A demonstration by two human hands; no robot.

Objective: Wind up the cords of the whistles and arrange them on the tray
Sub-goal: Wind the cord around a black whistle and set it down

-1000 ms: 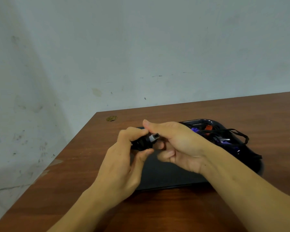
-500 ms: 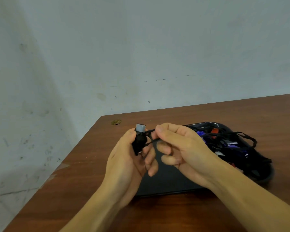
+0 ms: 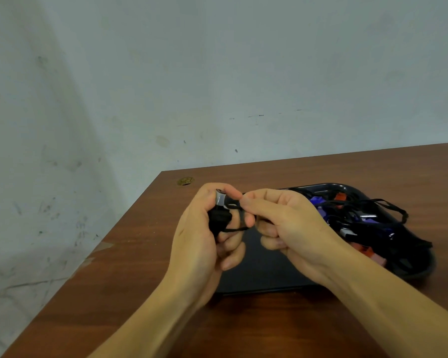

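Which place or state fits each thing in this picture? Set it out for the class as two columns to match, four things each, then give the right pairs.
Things:
1. black whistle
2. right hand
3. tray
4. tangled whistles

Places or states:
A. lies on the wooden table, under both hands
B. pinches the black cord
C. heaped at the tray's right end
D. gripped in the left hand

Pairs: 1-D, 2-B, 3-A, 4-C
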